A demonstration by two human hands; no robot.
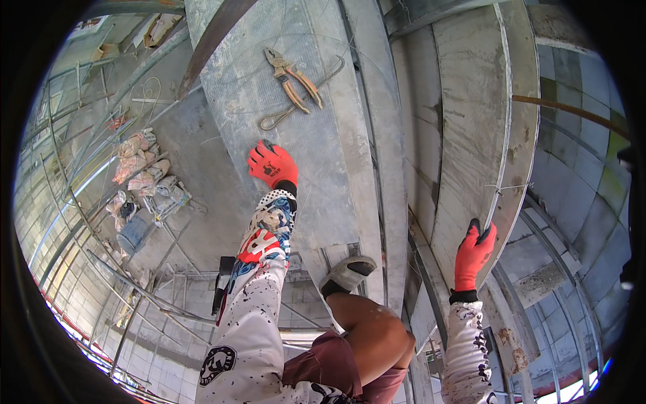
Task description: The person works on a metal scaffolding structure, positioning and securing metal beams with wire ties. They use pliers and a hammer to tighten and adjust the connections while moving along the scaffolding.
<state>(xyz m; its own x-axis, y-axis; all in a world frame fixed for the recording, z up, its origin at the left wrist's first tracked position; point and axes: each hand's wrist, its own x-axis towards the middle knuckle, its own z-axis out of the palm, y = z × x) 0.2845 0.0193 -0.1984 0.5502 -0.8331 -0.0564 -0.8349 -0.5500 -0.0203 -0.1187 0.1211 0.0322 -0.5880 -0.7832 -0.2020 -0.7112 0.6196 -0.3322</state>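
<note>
In a red glove, my left hand (272, 165) rests on the grey metal plank (316, 188) close to its left edge. Its fingers are curled under; whatever they may hold is hidden. Just ahead of it on the plank lie pliers (293, 79) with worn orange handles, jaws pointing away. A bent metal hook with a looped end (272, 121) passes under the handles. My right hand (474, 254), gloved in red with dark fingertips, is closed on the raised edge of a long grey panel (471, 135). A wire tie (501, 187) crosses that edge just beyond the hand.
One shoe (348, 273) of mine stands by the plank's near end. Lower down at left are several sacks (141, 165), a blue bucket (134, 236) and metal bars. A rusty rod (572, 113) juts in at right, before a block wall. Thin wire curves over the plank's far part.
</note>
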